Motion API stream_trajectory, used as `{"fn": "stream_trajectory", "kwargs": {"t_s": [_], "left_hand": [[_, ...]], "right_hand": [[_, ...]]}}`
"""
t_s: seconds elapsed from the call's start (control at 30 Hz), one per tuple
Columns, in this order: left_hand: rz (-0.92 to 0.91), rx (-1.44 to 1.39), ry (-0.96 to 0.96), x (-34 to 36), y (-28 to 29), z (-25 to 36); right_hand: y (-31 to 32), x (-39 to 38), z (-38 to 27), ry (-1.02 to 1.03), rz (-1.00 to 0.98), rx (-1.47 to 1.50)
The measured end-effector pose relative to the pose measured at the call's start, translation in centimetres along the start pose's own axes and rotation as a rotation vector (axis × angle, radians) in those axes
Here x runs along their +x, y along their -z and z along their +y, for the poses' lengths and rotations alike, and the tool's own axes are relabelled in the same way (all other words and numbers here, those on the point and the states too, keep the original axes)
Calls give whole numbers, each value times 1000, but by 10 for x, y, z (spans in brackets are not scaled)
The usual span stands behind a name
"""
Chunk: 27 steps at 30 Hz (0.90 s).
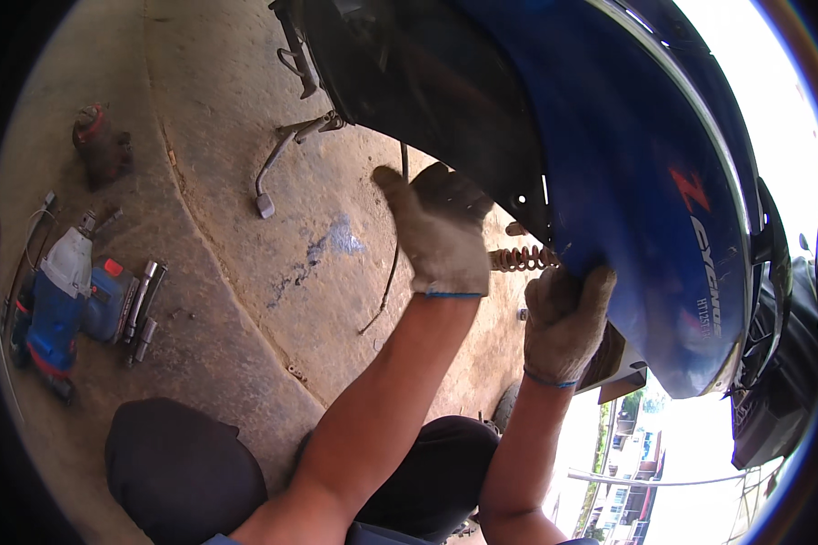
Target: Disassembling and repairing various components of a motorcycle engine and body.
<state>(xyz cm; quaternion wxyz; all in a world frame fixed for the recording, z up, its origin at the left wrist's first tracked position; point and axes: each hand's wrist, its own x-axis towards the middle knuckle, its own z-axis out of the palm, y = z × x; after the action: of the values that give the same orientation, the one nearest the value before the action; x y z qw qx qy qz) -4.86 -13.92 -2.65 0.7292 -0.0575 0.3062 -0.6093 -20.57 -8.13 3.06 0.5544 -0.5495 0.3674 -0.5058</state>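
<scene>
under the raised blue side panel [636, 182] of a scooter, the person's two gloved hands work close together. the left hand [441, 227] reaches up with its fingers pushed against the dark underside [427, 82] of the bodywork, thumb spread out to the side; whether it grips anything there cannot be told, since the fingertips are hidden in shadow. the right hand [565, 318] is curled around the lower edge of the blue panel, holding it from beneath. the panel sits just above and to the right of both hands, arching over them. between the hands, a little behind, a coiled orange spring [523, 259] shows, near both gloves. a thin cable [393, 272] hangs down just left of the left hand toward the concrete floor [245, 227]. further left, a metal kickstand [277, 163] angles down from the frame to the floor. well apart, at the left rim, a blue and white power tool [59, 300] lies on the floor with a few metal sockets [141, 309] just beside it, and a dark red-topped object [100, 145] sits beyond. the person's dark-clothed knees [182, 472] fill the bottom.
</scene>
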Motion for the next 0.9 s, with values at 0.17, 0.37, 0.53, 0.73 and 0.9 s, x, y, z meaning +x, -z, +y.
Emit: {"fn": "stream_trajectory", "kwargs": {"t_s": [0.17, 0.37, 0.53, 0.73, 0.9], "left_hand": [[-55, -153, 130, 12, -25, -53], [-155, -8, 66, 5, -17, -31], [-374, -88, 25, 19, -8, 21], [-516, -164, 246, 41, -1, 16], [-658, -204, 266, 52, 8, 4]], "right_hand": [[-22, -5, 3, 25, 420, -185], [-31, 0, 1, 71, 306, -268], [-22, 4, 11, 254, 257, -464], [-19, 10, 13, 175, 200, -276], [-23, 9, 13, 208, 276, -348]]}}
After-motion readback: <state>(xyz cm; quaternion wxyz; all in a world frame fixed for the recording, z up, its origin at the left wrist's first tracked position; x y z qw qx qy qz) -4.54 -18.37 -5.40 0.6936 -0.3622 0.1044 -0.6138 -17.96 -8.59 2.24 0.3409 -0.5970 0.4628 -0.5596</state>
